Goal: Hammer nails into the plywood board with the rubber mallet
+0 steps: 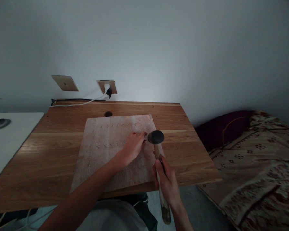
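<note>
A hammer (156, 137) with a dark rounded head and a worn wooden handle is gripped by my right hand (167, 176) around the upper part of its handle. Over the right part of a pale wooden board (93, 166), my left hand (134, 146) has its thumb and fingers pinched together. Whatever sits between those fingertips is too small to make out. The hammer head hangs just right of the left fingertips. Rows of small nails or holes (111, 145) run across the board.
The board lies on a brown wooden desk (188, 154) with a round cable hole (108, 114). Cables (79, 103) run along the back to a wall socket (107, 87). A white surface (12, 138) stands at left, and a bed with patterned cloth (250, 157) at right.
</note>
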`<state>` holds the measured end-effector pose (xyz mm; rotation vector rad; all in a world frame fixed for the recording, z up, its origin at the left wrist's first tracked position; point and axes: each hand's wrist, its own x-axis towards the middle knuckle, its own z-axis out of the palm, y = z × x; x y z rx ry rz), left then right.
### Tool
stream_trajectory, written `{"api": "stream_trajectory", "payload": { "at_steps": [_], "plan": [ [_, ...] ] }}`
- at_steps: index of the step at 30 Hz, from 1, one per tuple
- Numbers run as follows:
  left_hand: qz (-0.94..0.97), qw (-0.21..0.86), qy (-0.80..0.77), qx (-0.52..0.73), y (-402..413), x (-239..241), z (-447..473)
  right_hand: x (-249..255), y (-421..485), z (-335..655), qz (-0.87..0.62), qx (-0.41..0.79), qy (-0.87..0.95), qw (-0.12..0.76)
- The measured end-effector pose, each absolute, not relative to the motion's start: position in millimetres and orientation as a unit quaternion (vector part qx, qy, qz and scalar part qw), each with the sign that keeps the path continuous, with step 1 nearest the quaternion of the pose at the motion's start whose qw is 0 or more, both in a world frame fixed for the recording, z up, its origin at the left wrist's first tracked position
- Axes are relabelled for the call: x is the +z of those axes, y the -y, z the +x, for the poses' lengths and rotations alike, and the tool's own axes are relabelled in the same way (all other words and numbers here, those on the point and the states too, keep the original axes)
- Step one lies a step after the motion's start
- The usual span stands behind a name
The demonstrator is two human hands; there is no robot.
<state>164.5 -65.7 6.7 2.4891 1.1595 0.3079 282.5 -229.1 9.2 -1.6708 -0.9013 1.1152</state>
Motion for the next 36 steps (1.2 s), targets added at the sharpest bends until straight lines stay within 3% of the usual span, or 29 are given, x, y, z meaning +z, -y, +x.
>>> {"api": "stream_trajectory", "payload": {
  "at_steps": [22, 31, 36],
  "plan": [
    [0.892, 0.185, -0.398, 0.108, 64.7, 1.4, 161.7, 5.0, 239.6, 289.2, -0.675, 0.467, 0.321, 0.472],
    [0.935, 0.087, -0.334, 0.083, 77.7, 16.2, 180.4, 6.4, 239.5, 296.2, -0.684, 0.454, 0.292, 0.49],
    [0.91, 0.148, -0.369, 0.116, 66.3, 15.2, 172.7, 1.8, 242.9, 298.9, -0.685, 0.447, 0.29, 0.496]
  ]
}}
